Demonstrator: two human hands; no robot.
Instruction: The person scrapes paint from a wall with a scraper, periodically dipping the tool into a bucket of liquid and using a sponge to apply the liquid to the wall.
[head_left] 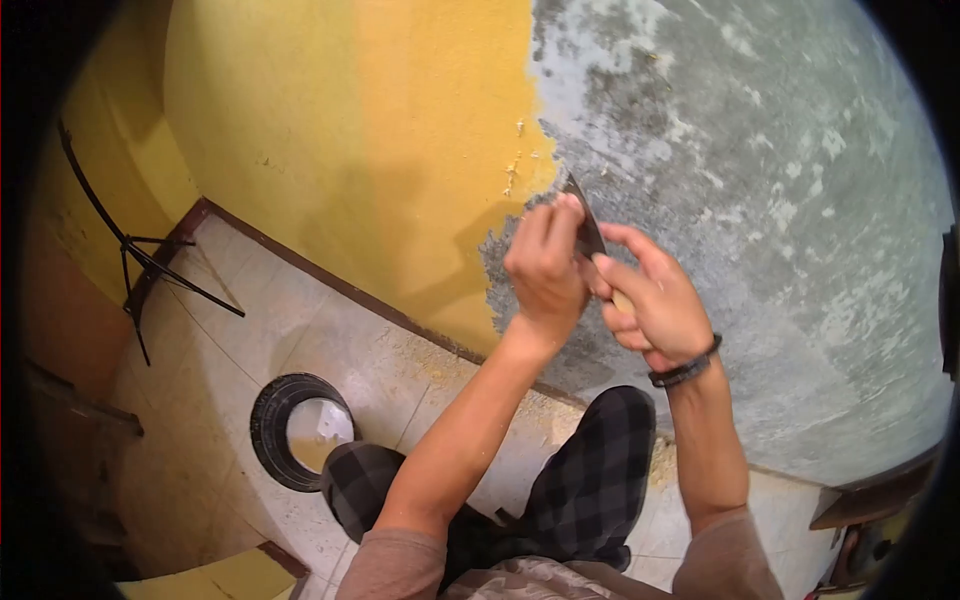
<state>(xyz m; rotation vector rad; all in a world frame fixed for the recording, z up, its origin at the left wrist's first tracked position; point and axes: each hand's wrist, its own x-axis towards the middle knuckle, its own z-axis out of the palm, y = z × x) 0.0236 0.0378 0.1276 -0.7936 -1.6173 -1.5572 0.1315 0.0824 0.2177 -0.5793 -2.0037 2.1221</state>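
A scraper with a dark flat blade point(587, 225) and a yellowish handle is held in front of the wall. My right hand point(665, 300), with a dark band at the wrist, is wrapped round its handle. My left hand point(548, 255) is closed at the blade's left side, fingers curled against it. The blade's tip points up near the ragged edge between the yellow paint point(430, 170) and the bare grey wall point(720, 210). Small flakes of loosened paint point(513, 172) cling to the yellow side.
A black bucket point(268, 430) with pale contents stands on the tiled floor point(225, 370), left of my knees. Scraped debris point(430, 365) lies along the wall's foot. A thin black stand point(125, 243) is at the left, and a brown wooden piece point(870, 502) at the lower right.
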